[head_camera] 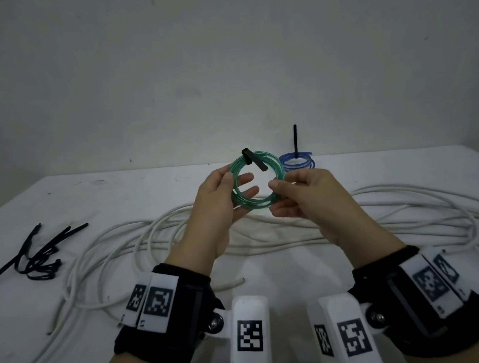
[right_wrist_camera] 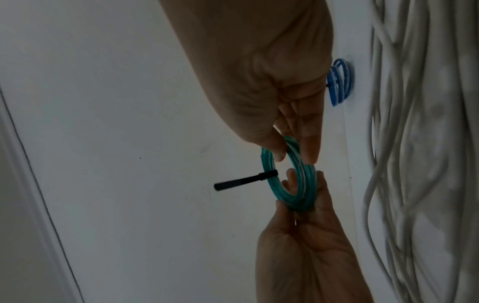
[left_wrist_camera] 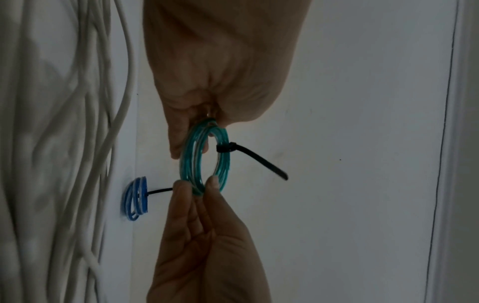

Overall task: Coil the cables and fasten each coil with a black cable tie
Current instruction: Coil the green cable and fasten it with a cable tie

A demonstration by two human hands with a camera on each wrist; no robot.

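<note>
Both hands hold a small green cable coil (head_camera: 275, 161) upright in the air above the table. A black cable tie (head_camera: 255, 160) is cinched round its top, with the tail sticking out. My left hand (head_camera: 234, 181) pinches the coil's left side, thumb in front and fingers through the ring. On the lower right side, my right hand (head_camera: 276, 194) pinches it between thumb and fingers. The left wrist view shows the coil (left_wrist_camera: 190, 164) edge-on, the tie (left_wrist_camera: 249, 155), and the left hand (left_wrist_camera: 207, 121) above the right hand (left_wrist_camera: 198, 184). In the right wrist view the right hand (right_wrist_camera: 293, 151) grips the coil (right_wrist_camera: 269, 184) above the left hand (right_wrist_camera: 298, 205).
A blue coil (head_camera: 296, 163) lies at the table's back edge, its black tie tail (head_camera: 295, 140) standing straight up. A long white cable (head_camera: 180, 242) sprawls in loose loops across the white table (head_camera: 267, 273). Several loose black ties (head_camera: 39, 257) lie at the left.
</note>
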